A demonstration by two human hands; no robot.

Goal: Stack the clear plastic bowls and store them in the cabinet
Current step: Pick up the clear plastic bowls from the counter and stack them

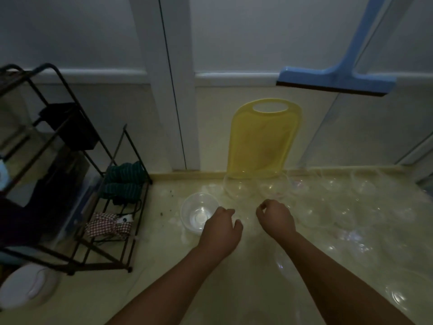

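Looking down from the head camera, the job seems barely begun: clear plastic bowls (236, 187) lie scattered singly across the pale surface (164, 289) from centre to right of frame, and one upright bowl (199, 213) sits just left of centre. The left hand (221, 227) hovers at its rim, fingers loosely curled; the right hand (276, 216) is also curled, and whether either grips anything I cannot tell. No stack or open cabinet shows.

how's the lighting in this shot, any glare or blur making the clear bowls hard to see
Head view: dim and underexposed overall; the clear bowls nearly vanish into the pale floor, showing mainly as small glints. The upright bowl by the left hand reads best. The rack edge is smeared, and wide-angle distortion bends the walls.
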